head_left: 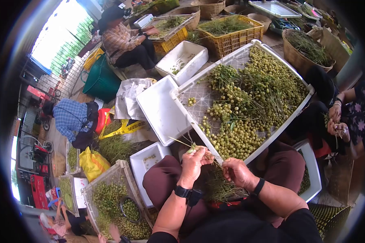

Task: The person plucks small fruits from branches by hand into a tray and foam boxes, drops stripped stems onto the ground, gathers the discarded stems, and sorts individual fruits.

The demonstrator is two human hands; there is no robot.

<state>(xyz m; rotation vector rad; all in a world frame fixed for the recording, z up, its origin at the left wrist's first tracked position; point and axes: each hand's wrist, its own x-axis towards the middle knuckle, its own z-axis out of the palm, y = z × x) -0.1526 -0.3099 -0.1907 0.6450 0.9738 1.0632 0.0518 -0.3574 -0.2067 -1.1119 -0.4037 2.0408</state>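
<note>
Held above the lap, just off the near corner of a white mesh-bottomed tray (198, 133), a small bunch of thin stems (194, 146) is pinched between the thumb and fingers of the left hand (191, 165). The right hand (240, 173) is close beside it, its fingers curled in toward the thumb; whether they grip anything cannot be told.

The bunch should be very light, and springy rather than stiff, with single stems likely to bend or snap under a sharp pull. A light pinch where the stems gather would probably keep them together; gripped by one loose end, they could slide apart. They look dry enough not to be slippery, though that is a guess from their surface. Any fruit among them would call for a soft touch, since hard squeezing might bruise it.

In looks, the stems are slender and straw-coloured to green, fanning out past the fingertips, with a small pale green spot by the thumb that may be a fruit. Beyond them, the tray bears many small, round, yellow-green fruits (235, 141), with a tangle of green stalks (267, 93) across its middle. More loose stalks (222, 189) lie below the hands, between the knees.
</note>
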